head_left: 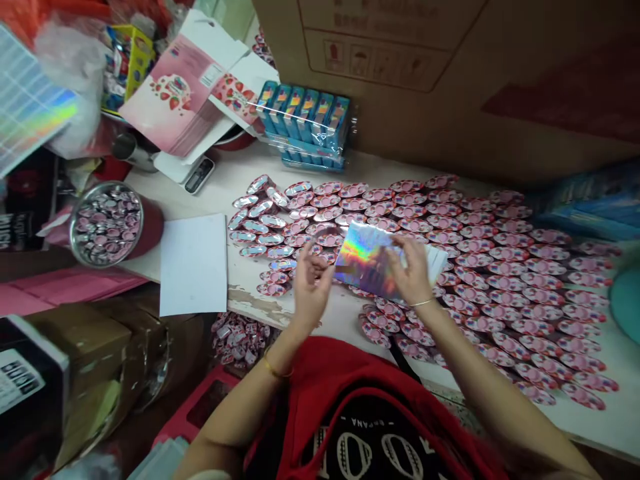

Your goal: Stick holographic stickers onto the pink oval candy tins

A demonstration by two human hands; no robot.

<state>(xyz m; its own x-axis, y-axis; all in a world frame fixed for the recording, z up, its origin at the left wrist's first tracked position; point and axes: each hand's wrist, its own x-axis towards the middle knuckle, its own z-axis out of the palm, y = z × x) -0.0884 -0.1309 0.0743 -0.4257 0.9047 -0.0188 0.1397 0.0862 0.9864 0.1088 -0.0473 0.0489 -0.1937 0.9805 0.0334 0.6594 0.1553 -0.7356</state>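
My right hand grips a shiny rainbow holographic sheet, thumb on its top face. A white lined edge shows beyond my fingers on the right. My left hand is at the sheet's left edge with fingers curled and pinched together. A faint curved strip seems to arc above these fingertips, but what they hold is too blurred to make out. Below and around both hands stand many oval pink-and-red packets in rows on the white table. At the left end of the rows, several packets show silvery-blue tops.
A white paper stack lies left, beside a metal pot full of small packets. Behind are a digital scale, pink strawberry-print cartons and wrapped blue boxes. A large cardboard box walls off the back. A teal round object is far right.
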